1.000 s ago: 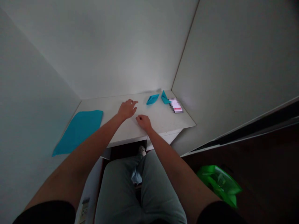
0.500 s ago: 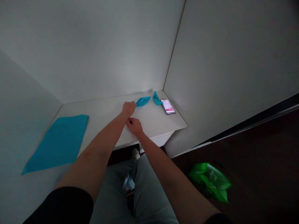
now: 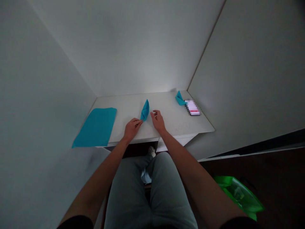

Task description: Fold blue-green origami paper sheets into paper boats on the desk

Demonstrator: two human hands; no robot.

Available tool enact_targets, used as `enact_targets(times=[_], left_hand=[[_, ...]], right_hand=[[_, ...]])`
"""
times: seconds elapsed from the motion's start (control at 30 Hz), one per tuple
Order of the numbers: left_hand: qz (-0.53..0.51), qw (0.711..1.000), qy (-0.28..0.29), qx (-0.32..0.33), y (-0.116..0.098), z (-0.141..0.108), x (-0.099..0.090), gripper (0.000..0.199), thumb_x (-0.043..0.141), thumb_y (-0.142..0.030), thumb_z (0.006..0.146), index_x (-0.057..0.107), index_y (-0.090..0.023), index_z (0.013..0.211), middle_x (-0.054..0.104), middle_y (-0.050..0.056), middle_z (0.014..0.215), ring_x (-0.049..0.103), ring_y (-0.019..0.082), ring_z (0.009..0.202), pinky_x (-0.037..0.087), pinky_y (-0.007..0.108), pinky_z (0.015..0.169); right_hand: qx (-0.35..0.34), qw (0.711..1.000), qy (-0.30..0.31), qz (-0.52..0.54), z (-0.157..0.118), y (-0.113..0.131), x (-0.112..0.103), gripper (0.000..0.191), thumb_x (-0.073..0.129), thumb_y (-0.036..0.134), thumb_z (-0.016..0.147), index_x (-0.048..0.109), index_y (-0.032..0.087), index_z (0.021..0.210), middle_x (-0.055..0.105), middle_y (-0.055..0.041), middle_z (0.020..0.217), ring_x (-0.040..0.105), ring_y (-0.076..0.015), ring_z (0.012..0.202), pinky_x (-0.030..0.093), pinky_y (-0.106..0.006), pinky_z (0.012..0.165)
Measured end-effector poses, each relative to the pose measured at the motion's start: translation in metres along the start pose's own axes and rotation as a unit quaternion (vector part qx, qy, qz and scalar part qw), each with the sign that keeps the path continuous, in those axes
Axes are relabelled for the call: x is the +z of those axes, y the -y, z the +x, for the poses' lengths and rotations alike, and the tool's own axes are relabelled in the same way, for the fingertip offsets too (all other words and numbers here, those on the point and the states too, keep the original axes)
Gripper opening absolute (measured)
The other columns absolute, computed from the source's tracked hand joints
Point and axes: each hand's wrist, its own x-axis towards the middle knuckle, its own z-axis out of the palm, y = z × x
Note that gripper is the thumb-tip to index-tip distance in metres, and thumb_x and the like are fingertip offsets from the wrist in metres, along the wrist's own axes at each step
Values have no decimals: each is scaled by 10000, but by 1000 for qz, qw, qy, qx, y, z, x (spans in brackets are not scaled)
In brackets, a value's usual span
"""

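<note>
Left arm (image 3: 100,178) and right arm (image 3: 190,168) reach forward. Left hand (image 3: 132,128) pinches (tips close together). Right hand (image 3: 158,121) loose, fingers (image 3: 156,112) bent a little.

Dim, greyish light is filling this corner, gathering palest low on the back wall (image 3: 145,70) toward twelve o'clock. Near three o'clock, the phone screen (image 3: 192,106) is glowing white and pink, its outline breaking into coarse blocks. At the centre, the left hand (image 3: 132,128) and right hand (image 3: 158,121) are showing in muted tones. Toward four, the floor (image 3: 283,175) is sinking almost to black; wide-angle stretching is lengthening the forearms (image 3: 190,167) toward five and seven.
</note>
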Motion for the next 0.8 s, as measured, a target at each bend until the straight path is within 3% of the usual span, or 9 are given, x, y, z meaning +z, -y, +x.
enact_targets(times=[0.17, 0.3, 0.43, 0.57, 0.73, 0.8], left_hand=[[-27, 998, 36, 38, -3, -16, 5, 298, 601, -407, 1058, 836, -297, 1206, 695, 58, 1148, 694, 162, 920, 588, 297, 887], [-82, 995, 15, 61, -1, -13, 11, 277, 729, -491, 984, 863, -264, 1069, 584, 70, 1177, 655, 175, 1024, 582, 329, 978], [-191, 979, -77, 2, 7, -3, 18, 340, 695, -510, 1005, 835, -204, 962, 543, 105, 1233, 626, 222, 1165, 588, 355, 969], [-258, 953, -151, -41, 14, 7, 25, 226, 710, -421, 998, 777, -207, 1017, 611, 111, 1283, 651, 233, 1200, 564, 370, 1004], [-297, 936, -167, -90, 12, 14, 28, 182, 744, -343, 952, 702, -231, 1088, 740, 75, 1217, 711, 219, 1110, 550, 369, 995], [-280, 942, -158, -98, 10, 16, 26, 181, 754, -350, 937, 726, -236, 1075, 761, 72, 1203, 713, 234, 1107, 542, 374, 996]], right_hand=[[-12, 999, 30, -23, 1, -3, -1, 503, 599, 617, 983, 627, 212, 1281, 710, -18, 930, 640, -184, 762, 475, -317, 737], [-3, 998, 27, -57, 3, -4, -2, 377, 627, 462, 983, 662, 217, 1267, 718, -14, 888, 660, -191, 777, 474, -316, 742], [-4, 989, 74, -128, 3, -1, -5, 248, 583, 338, 998, 730, 247, 1175, 747, -13, 899, 691, -202, 863, 472, -308, 772], [-3, 978, 110, -177, 3, 3, -6, 239, 605, 327, 980, 756, 265, 1155, 763, -1, 915, 695, -197, 858, 462, -299, 755], [-13, 977, 114, -181, 1, 5, -6, 198, 642, 310, 933, 756, 273, 1092, 766, 15, 900, 686, -184, 833, 457, -290, 743], [-20, 975, 125, -182, 0, 6, -7, 171, 655, 319, 923, 764, 275, 1047, 775, 17, 903, 682, -181, 823, 455, -290, 736]])
